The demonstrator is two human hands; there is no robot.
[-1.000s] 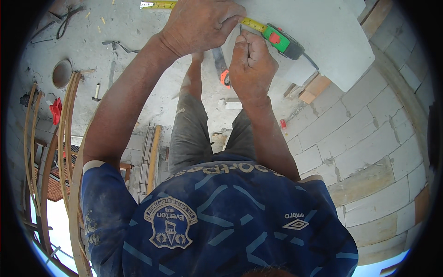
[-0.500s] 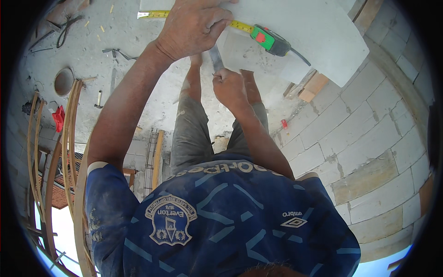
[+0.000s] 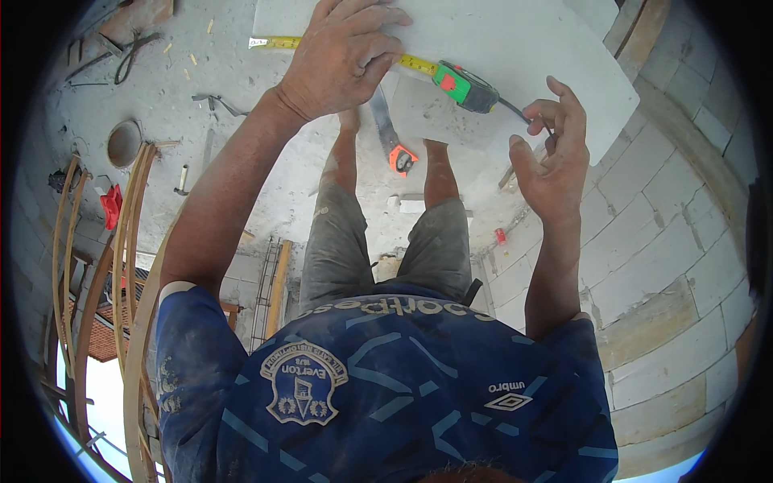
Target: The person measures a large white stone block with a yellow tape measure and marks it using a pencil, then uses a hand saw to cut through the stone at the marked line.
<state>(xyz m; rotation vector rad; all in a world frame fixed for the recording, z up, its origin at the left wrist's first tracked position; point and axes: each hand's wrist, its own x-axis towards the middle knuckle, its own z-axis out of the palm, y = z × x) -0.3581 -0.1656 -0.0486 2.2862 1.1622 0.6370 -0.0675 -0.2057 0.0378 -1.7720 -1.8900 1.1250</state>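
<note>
A yellow-bladed tape measure point(image 3: 471, 87) with a green and black case lies across a pale slab point(image 3: 564, 72), its blade drawn out to the left. My left hand point(image 3: 342, 60) lies over that blade, fingers stretched out and loosely spread. At the right my right hand point(image 3: 555, 161) is raised, open, its fingers apart beside the tape's dark strap; whether they touch the strap I cannot tell. Below the slab's near edge, between my legs, a hand saw point(image 3: 400, 158) with an orange handle points its blade up to the slab, held by neither hand. The blade's far end is hidden.
Block walling point(image 3: 636, 233) curves along the right. On the left are long wooden poles point(image 3: 129, 241), a round bucket point(image 3: 124, 143), a hammer point(image 3: 183, 179) and a red bag point(image 3: 111, 206). Steel bits point(image 3: 217, 105) lie on the dusty floor. A timber piece point(image 3: 644, 36) lies beside the slab.
My right hand has let go of the saw and moved up and right to the tape's strap. The saw stays at the slab's edge. My left hand remains over the tape blade.
</note>
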